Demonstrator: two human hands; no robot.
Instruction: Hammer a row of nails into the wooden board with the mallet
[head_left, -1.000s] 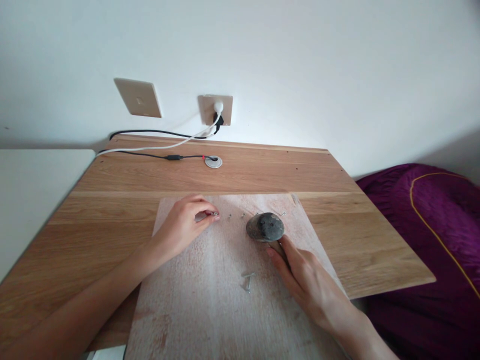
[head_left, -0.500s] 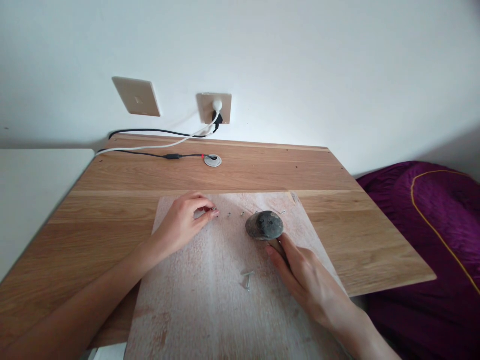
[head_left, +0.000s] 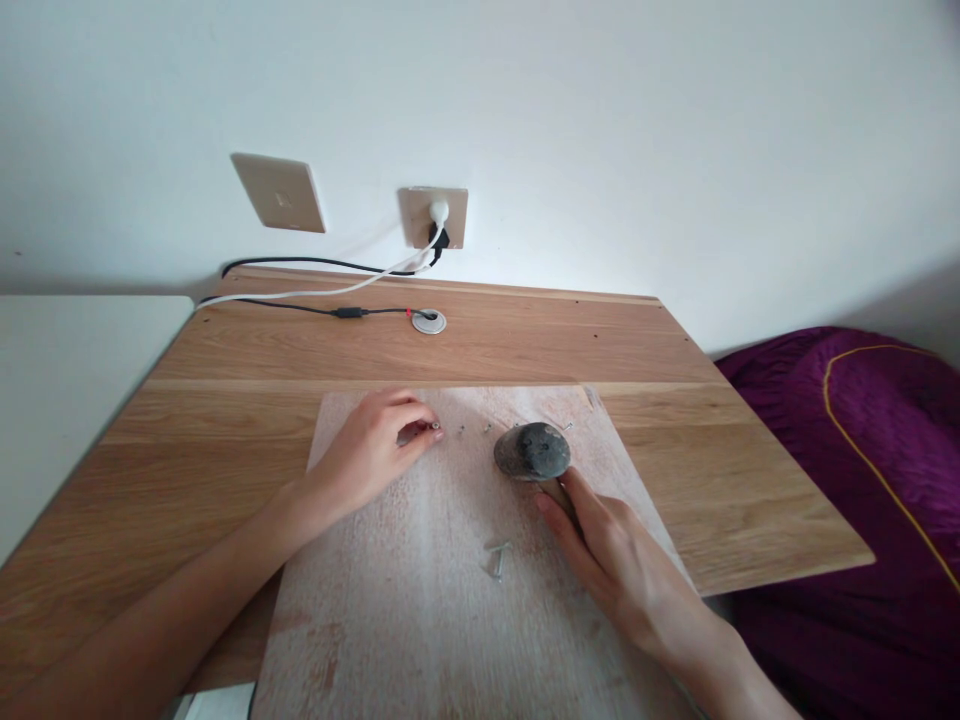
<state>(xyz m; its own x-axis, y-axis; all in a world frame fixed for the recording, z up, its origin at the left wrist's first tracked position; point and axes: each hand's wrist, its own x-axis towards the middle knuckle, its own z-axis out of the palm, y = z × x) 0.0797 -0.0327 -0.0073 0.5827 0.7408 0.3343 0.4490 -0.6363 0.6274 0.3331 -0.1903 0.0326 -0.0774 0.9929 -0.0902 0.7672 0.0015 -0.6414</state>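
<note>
Left hand — grip pinched on a small silvery metal fastener; right hand — grip wrapped round a black, cylindrical-headed mallet.

Soft, cool light evenly brightens the wall beyond the left fingers. A blurry shadow marks the board left of the right fingers; farther right, purple fabric darkens. Wide-angle stretching skews the outer edges.
</note>
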